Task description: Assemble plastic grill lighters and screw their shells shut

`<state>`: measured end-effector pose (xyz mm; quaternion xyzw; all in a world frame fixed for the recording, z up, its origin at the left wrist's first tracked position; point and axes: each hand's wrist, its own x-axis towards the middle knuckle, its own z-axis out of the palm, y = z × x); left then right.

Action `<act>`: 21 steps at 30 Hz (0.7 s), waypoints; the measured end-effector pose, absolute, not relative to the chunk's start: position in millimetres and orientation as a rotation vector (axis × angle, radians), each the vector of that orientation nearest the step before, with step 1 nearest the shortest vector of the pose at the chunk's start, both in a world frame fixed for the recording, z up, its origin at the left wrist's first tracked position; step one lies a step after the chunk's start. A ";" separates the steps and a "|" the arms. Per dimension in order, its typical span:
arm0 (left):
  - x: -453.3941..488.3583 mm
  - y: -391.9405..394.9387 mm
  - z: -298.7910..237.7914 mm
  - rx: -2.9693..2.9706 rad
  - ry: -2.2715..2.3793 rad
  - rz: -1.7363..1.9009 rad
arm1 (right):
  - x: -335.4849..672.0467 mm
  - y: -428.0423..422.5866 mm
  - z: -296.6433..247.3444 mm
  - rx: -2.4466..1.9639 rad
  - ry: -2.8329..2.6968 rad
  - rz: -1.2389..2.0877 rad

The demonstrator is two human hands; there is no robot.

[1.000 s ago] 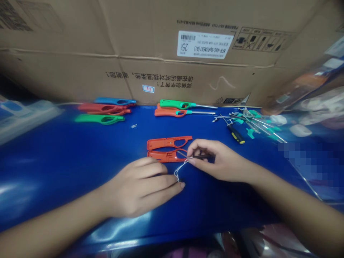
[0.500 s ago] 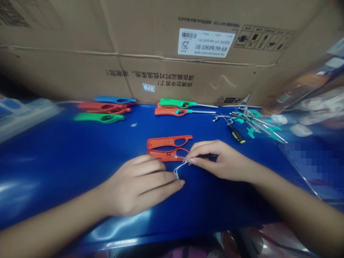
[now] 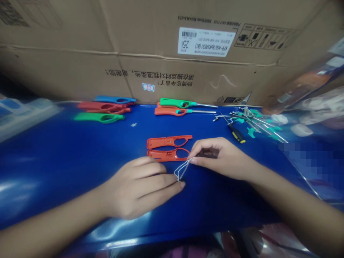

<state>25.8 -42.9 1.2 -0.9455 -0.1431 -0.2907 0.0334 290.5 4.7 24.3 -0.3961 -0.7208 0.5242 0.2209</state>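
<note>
My left hand (image 3: 145,186) is closed, thumb and index finger pinching the lower end of thin white wires (image 3: 176,171), with a small dark bit between the fingertips. Close by on its right, my right hand (image 3: 219,157) grips a dark, handle-like piece (image 3: 206,154) that is partly hidden by the fingers. Its fingertips also meet the upper end of the wires. A thin greyish shaft (image 3: 184,172) slants from those fingertips down to my left fingertips. Just beyond both hands lie two orange lighter shell halves (image 3: 168,142), their hollow insides facing up.
Behind stand lighters (image 3: 176,103) with metal nozzles. Blue, red and green lighter shells (image 3: 103,107) lie at left, near small white bits (image 3: 133,124). A black-and-yellow screwdriver (image 3: 236,134) and a heap of teal-and-metal nozzle parts (image 3: 258,123) lie at right. A cardboard wall (image 3: 80,71) closes the back.
My right hand has turned and lifted slightly, so more of the dark piece shows. The greyish shaft now points down toward my left fingertips. The left hand has hardly moved.
</note>
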 end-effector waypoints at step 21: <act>27.1 -42.9 3.4 -2.904 -0.404 -0.923 | 292.2 2.8 27.4 -1.111 -2.061 1.517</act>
